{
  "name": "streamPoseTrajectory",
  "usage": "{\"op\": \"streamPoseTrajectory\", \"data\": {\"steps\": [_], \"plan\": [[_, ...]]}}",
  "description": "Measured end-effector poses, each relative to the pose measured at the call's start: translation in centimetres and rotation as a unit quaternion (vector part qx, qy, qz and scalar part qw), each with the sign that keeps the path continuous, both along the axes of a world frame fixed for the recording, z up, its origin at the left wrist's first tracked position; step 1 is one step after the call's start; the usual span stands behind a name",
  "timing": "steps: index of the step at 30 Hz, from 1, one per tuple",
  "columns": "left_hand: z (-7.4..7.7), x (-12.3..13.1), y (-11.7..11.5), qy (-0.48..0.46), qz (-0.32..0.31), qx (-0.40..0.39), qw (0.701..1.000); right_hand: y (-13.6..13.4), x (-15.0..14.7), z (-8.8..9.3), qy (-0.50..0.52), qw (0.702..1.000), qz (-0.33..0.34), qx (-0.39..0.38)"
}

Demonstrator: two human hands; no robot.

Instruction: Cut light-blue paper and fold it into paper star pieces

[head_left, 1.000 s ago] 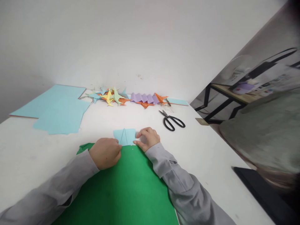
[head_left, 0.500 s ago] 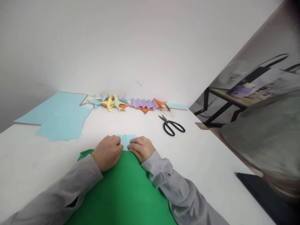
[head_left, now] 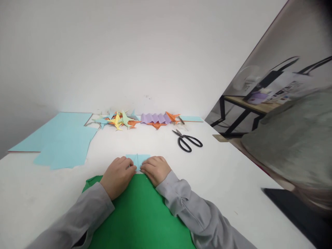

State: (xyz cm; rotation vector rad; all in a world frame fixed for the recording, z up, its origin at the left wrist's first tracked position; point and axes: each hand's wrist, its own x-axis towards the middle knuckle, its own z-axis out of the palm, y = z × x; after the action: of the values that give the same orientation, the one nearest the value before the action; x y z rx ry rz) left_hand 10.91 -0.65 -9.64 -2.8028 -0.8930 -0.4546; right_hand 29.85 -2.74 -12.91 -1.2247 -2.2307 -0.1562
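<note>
A small folded light-blue paper (head_left: 138, 159) lies on the white table (head_left: 220, 173) at the far edge of a green sheet (head_left: 140, 214). My left hand (head_left: 118, 174) presses on its left part with fingers curled down. On its right part, my right hand (head_left: 155, 169) presses with its fingertips. The two hands almost touch over the paper's middle crease. Most of the paper is hidden under the fingers.
Large light-blue sheets (head_left: 59, 141) lie at the back left. A row of coloured folded paper figures (head_left: 121, 121) and a purple pleated strip (head_left: 154, 118) runs along the wall. Black scissors (head_left: 188, 141) lie to the right. Another person's grey-green sleeve (head_left: 293, 138) fills the right side.
My right hand has slid left along the blue paper and my left hand up onto it, so they now meet at its middle. The camera has tilted slightly.
</note>
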Motion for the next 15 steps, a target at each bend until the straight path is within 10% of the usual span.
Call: {"op": "streamPoseTrajectory", "data": {"steps": [8, 15], "plan": [[0.2, 0.6, -0.8, -0.051, -0.041, 0.091, 0.994, -0.7, -0.5, 1.2, 0.106, 0.992, 0.056, 0.046], [1.4, 0.7, -1.7, -0.270, -0.042, -0.145, 0.951, -1.7, -1.1, 3.0, 0.230, 0.969, 0.088, 0.005]]}}
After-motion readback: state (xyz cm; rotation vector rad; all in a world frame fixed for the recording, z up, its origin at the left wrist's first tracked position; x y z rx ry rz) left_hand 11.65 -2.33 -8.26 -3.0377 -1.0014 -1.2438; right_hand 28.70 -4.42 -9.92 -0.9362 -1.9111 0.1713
